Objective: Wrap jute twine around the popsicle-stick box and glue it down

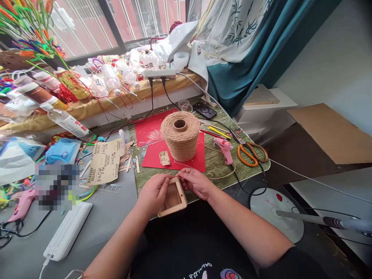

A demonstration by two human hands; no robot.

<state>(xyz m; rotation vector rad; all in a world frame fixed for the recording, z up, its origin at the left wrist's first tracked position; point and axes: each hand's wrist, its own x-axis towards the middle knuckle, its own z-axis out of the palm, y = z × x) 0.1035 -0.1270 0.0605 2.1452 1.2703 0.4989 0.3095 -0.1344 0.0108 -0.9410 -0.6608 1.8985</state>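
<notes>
My left hand is closed around the left side of a small shallow box of wooden craft sticks, tilted so its inside faces me. At the box's far right corner, the fingers of my right hand are pinched together. A strand of jute twine curves past the pink glue gun toward that hand; the exact grip is hidden behind my fingers. Just beyond my hands, a big spool of jute twine stands upright on red sheets. A small piece of sandpaper lies beside it.
Orange-handled scissors, pencils and a dark phone are to the right. Leftward lie a sandpaper sheet, loose craft sticks and a white power strip. Bottles and a socket strip crowd the sill.
</notes>
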